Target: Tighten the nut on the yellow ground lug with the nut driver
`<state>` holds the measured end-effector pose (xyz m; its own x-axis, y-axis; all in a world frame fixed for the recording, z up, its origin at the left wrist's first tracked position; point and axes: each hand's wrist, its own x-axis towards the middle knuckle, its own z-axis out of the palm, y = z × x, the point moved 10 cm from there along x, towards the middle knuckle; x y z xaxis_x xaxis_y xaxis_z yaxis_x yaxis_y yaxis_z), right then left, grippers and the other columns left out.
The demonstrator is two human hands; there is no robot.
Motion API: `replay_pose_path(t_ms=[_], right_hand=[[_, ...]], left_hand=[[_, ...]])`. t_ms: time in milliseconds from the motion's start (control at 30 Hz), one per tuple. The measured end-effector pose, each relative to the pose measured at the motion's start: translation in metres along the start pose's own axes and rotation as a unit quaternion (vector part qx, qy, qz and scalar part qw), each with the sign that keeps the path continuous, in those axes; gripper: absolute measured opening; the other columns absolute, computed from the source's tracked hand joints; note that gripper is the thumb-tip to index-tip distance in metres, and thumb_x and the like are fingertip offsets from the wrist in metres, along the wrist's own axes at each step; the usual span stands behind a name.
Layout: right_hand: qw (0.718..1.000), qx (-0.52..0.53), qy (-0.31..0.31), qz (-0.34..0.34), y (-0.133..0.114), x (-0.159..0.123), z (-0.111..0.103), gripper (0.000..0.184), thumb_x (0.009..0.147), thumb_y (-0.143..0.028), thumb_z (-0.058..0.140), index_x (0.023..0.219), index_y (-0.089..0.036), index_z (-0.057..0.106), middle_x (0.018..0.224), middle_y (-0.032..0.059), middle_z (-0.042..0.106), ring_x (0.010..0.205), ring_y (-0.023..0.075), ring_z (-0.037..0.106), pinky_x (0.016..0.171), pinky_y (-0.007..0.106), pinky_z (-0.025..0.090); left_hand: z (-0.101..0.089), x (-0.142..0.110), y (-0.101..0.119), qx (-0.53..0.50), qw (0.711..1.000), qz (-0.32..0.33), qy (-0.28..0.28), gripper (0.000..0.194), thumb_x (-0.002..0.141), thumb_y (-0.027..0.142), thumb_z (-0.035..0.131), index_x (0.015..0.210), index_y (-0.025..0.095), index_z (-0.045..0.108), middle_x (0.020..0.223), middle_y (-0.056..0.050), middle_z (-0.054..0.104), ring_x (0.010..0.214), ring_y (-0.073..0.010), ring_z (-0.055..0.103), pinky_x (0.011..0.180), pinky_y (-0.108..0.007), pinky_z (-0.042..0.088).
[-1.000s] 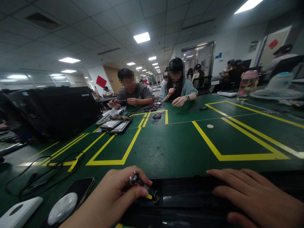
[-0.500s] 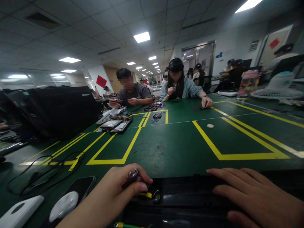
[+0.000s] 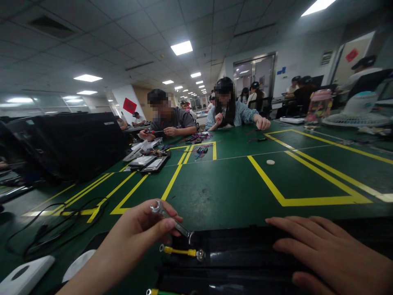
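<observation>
My left hand (image 3: 144, 227) pinches a silver wrench (image 3: 172, 218) between thumb and fingers. The wrench slants down to the right, its lower end just above a short yellow cable (image 3: 179, 250) with ring terminals. One terminal sits at a metal bolt (image 3: 200, 255) on a black panel (image 3: 239, 254); the other sticks out past the panel's left end. My right hand (image 3: 325, 250) lies with fingers stretched out over the right part of the panel, holding nothing. A green-and-yellow cable end (image 3: 159, 291) shows at the bottom edge.
Left of me lie a black cord (image 3: 46, 229), a white device (image 3: 27, 274) and a round pale object (image 3: 76, 264). Hard drives (image 3: 153, 164) and circuit boards (image 3: 202, 150) are farther across the green table (image 3: 215, 192). Two people sit opposite; a white disc (image 3: 270, 162) lies near yellow tape.
My left hand has lifted the wrench up and left, off the bolt, uncovering the yellow cable. My right hand stays in place. The person opposite has drawn a hand back from a small dark part.
</observation>
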<state>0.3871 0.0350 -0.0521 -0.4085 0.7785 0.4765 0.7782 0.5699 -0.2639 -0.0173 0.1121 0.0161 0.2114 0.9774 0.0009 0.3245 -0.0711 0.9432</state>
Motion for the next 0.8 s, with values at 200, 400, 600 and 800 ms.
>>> replay_pose_path(t_ms=[200, 400, 600, 800], right_hand=[[1.000, -0.007, -0.011, -0.008, 0.002, -0.003, 0.001, 0.056, 0.124, -0.078, 0.074, 0.167, -0.043, 0.085, 0.171, 0.0104, 0.083, 0.162, 0.0545, 0.075, 0.125, 0.079, 0.072], [0.986, -0.115, -0.078, -0.091, 0.002, -0.022, 0.012, 0.040, 0.133, -0.050, 0.057, 0.163, -0.051, 0.084, 0.197, -0.0039, 0.061, 0.155, 0.0502, 0.082, 0.114, 0.087, 0.077], [0.980, -0.148, -0.070, -0.113, -0.005, -0.020, 0.011, 0.046, 0.133, -0.045, 0.051, 0.166, -0.051, 0.082, 0.202, -0.0056, 0.054, 0.155, 0.0497, 0.082, 0.108, 0.086, 0.081], [0.970, -0.191, -0.079, -0.125, -0.002, -0.024, 0.017, 0.047, 0.132, -0.046, 0.051, 0.168, -0.052, 0.082, 0.204, -0.0065, 0.049, 0.155, 0.0500, 0.082, 0.104, 0.085, 0.082]], left_hand=[[0.020, -0.017, 0.016, 0.144, 0.987, 0.068, 0.006, 0.022, 0.103, 0.054, 0.096, 0.100, 0.033, 0.102, 0.090, -0.003, 0.097, 0.079, -0.0276, 0.088, 0.074, -0.036, 0.065], [0.030, -0.025, 0.034, 0.203, 0.978, 0.048, -0.002, 0.017, 0.102, 0.052, 0.097, 0.103, 0.037, 0.105, 0.088, -0.001, 0.097, 0.081, -0.0282, 0.085, 0.079, -0.036, 0.061], [0.036, -0.024, 0.039, 0.201, 0.978, 0.048, -0.003, 0.013, 0.098, 0.048, 0.098, 0.099, 0.036, 0.103, 0.086, 0.000, 0.098, 0.081, -0.0285, 0.089, 0.078, -0.034, 0.063], [0.034, -0.023, 0.035, 0.217, 0.975, 0.055, -0.008, 0.015, 0.100, 0.049, 0.096, 0.100, 0.036, 0.104, 0.090, 0.000, 0.100, 0.082, -0.0285, 0.088, 0.078, -0.035, 0.061]])
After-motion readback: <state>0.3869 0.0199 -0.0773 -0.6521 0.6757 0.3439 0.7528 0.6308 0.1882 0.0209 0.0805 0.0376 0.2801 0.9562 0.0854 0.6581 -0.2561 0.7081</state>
